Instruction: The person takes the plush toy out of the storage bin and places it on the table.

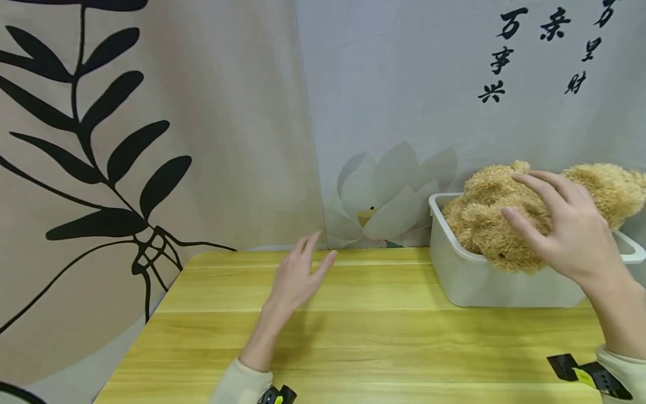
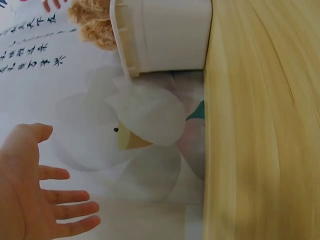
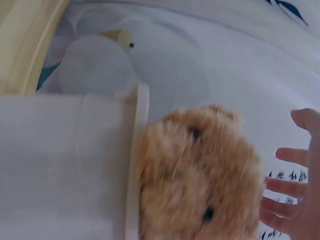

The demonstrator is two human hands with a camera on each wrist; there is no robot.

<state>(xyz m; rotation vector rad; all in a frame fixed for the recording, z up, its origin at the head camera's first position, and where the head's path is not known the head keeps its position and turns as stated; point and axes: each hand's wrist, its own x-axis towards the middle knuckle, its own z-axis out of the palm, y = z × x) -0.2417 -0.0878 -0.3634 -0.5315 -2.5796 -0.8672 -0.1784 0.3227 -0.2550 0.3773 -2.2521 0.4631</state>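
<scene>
A shaggy tan plush toy (image 1: 497,224) sticks up out of a white plastic bin (image 1: 504,289) on the right of the table. In the right wrist view the plush toy's head (image 3: 200,170) with dark eyes leans over the bin's rim. My right hand (image 1: 575,230) is over the plush toy in the head view, fingers spread and thumb apart, gripping nothing. Over the table's middle my left hand (image 1: 298,275) hovers with straight, parted fingers and holds nothing; the left wrist view shows its palm (image 2: 25,195).
The yellow wooden table (image 1: 353,348) ends at a hanging cloth (image 1: 242,112) printed with dark leaves, a pale flower and black characters. A second fluffy tan part (image 1: 605,191) rises at the bin's right side. A dark cable (image 1: 20,393) shows at lower left.
</scene>
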